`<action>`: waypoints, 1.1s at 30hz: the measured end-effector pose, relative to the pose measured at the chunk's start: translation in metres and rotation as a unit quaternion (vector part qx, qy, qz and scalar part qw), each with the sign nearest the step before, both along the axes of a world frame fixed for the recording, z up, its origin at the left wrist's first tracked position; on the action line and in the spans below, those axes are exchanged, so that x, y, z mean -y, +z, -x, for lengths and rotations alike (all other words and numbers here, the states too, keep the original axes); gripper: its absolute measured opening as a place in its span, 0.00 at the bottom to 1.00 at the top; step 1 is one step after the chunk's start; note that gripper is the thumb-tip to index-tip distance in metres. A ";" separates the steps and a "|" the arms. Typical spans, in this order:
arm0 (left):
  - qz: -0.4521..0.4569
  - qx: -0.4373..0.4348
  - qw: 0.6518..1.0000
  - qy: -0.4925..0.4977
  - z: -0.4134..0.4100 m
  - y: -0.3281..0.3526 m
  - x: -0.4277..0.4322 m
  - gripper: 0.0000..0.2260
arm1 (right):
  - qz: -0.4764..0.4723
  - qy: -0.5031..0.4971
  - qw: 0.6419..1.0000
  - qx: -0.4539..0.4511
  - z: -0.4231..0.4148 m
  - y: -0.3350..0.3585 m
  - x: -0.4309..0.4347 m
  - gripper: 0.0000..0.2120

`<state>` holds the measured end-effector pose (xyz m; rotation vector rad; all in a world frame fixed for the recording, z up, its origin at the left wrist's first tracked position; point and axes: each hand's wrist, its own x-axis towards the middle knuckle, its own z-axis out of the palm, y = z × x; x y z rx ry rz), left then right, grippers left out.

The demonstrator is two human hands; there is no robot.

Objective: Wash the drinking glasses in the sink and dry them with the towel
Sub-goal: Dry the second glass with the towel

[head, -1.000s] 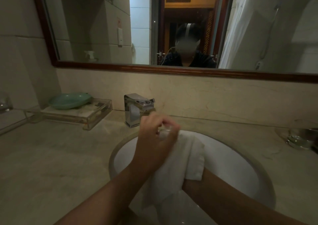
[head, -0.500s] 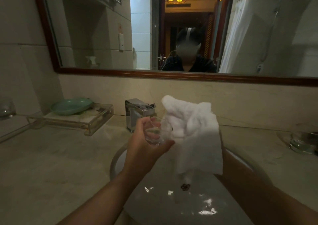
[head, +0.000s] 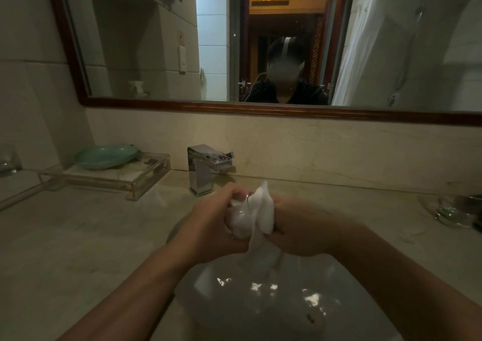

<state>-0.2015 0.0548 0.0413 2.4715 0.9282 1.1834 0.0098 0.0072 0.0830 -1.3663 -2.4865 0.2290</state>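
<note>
Drying looks under way: above the sink (head: 260, 314) the left hand (head: 208, 228) grips a drinking glass (head: 239, 214), the right hand (head: 297, 227) clutches the towel (head: 264, 208) against it, and another glass (head: 453, 212) stands at the surface's right edge, perhaps undone.

The drinking glass (head: 238, 214) is showing only as a faint clear curve. The towel (head: 263, 207) is filling it, and the left hand (head: 208, 228) is covering its near side. The right hand (head: 300, 225) is burying its fingers in the towel's folds, so its grip is reading unclear. The sink (head: 234, 314) is running off the bottom edge. On the bench (head: 78, 236), the right edge is cutting off a second glass (head: 453, 214), which is sitting in dim blur. A clear object (head: 6, 160) is slipping out at the left edge.
</note>
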 end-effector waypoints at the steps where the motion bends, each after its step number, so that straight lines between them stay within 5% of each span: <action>1: 0.006 -0.015 1.000 -0.004 0.002 -0.001 -0.001 0.32 | 0.031 -0.011 0.998 0.046 -0.001 -0.004 -0.003 0.28; 3: 0.012 -0.033 0.999 -0.013 0.004 0.000 -0.002 0.32 | 0.052 -0.001 0.995 0.081 0.002 -0.009 -0.007 0.31; 8: -0.014 -0.045 0.999 -0.018 0.004 0.006 0.003 0.32 | 0.052 -0.010 0.997 0.053 0.006 -0.001 0.001 0.20; 13: -0.043 -0.058 0.997 -0.001 0.001 0.010 0.007 0.34 | 0.157 -0.050 0.983 -0.083 0.005 0.001 -0.004 0.25; 18: -0.069 -0.069 0.995 0.032 0.000 0.011 0.009 0.32 | 0.330 -0.080 0.880 -0.332 0.007 0.000 0.000 0.20; 21: -0.048 -0.058 0.996 0.048 0.000 0.008 0.003 0.34 | 0.385 -0.133 0.783 -0.471 0.004 -0.006 -0.003 0.20; 23: -0.028 -0.049 0.997 0.048 0.003 0.008 -0.001 0.36 | 0.394 -0.139 0.751 -0.510 0.006 -0.003 0.001 0.20; 25: -0.023 -0.056 0.997 0.045 0.008 0.010 -0.002 0.36 | 0.374 -0.148 0.761 -0.510 0.009 0.004 0.005 0.17; 28: -0.029 -0.064 0.997 0.030 0.015 0.016 -0.001 0.34 | 0.271 -0.196 0.838 -0.430 0.019 0.010 0.003 0.12; 31: -0.031 -0.065 0.996 0.056 0.015 0.021 0.002 0.34 | 0.147 -0.290 0.926 -0.192 0.018 -0.006 0.016 0.10; 32: -0.034 -0.072 0.994 0.076 0.014 0.024 0.003 0.35 | 0.052 -0.281 0.953 -0.095 0.022 -0.002 0.015 0.11; 33: -0.041 -0.081 0.991 0.096 0.014 0.026 0.004 0.35 | -0.029 -0.179 0.978 -0.103 0.022 0.002 0.000 0.11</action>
